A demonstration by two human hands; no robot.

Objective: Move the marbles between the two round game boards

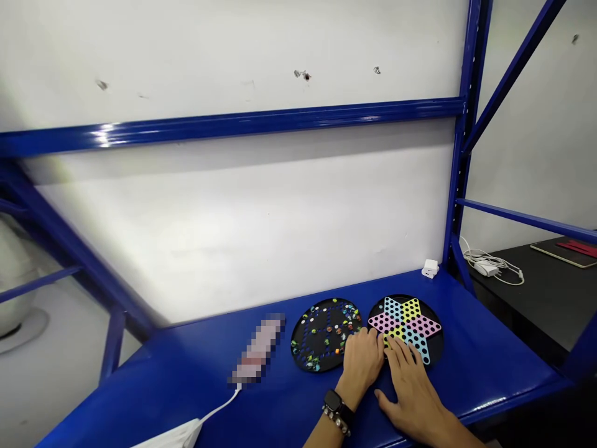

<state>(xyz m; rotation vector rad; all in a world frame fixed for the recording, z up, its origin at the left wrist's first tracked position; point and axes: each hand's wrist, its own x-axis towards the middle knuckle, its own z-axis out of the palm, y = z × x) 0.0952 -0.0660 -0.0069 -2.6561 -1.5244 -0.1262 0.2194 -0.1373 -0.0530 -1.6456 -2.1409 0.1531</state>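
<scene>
Two round black boards lie side by side on the blue shelf. The right one, a Chinese checkers board (422, 326), bears a star of pink, yellow and blue points with rows of holes. Over the other, a black tray (310, 339), many small coloured marbles are scattered. My left hand (362, 359), with a watch and a beaded bracelet at the wrist, is closed at the gap between the boards; its curled fingertips are hidden. My right hand (410, 389) rests its stretched fingers on the star's lower edge, thumb apart.
Left of the boards lies a pixelated flat object (259, 351) joined to a white cable (219, 407). A white power block (172, 435) is at the front edge, a white plug (430, 268) at the back. Blue posts and beams (233, 127) frame the shelf.
</scene>
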